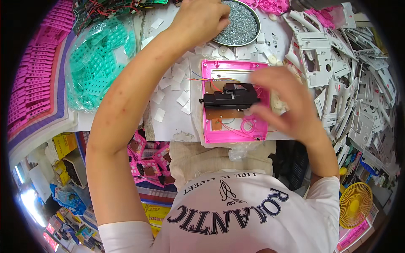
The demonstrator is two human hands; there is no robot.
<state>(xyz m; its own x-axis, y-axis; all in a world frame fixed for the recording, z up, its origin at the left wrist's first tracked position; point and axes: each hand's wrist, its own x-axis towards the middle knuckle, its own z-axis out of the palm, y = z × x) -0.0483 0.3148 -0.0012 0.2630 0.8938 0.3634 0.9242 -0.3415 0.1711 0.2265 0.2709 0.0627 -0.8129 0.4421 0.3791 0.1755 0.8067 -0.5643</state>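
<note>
A pink plastic housing (234, 137) lies on the worktable in front of me, with a black mechanism (231, 99) over a brown circuit board (225, 114) and thin coloured wires inside it. My left hand (201, 20) reaches far across to the left rim of a round bowl full of small silver screws (239, 26). Its fingers are curled, and their tips are hidden, so what they hold cannot be made out. Blurred by motion, my right hand (284, 99) hovers over the housing's right side. Its thumb and fingers are apart, with nothing visible held.
A clear bag of turquoise button pads (101, 63) lies left, beside stacked pink parts (31, 90). White plastic panels (337, 63) pile up on the right. White square pieces (183, 98) are scattered near the housing. A yellow fan (356, 205) stands low right.
</note>
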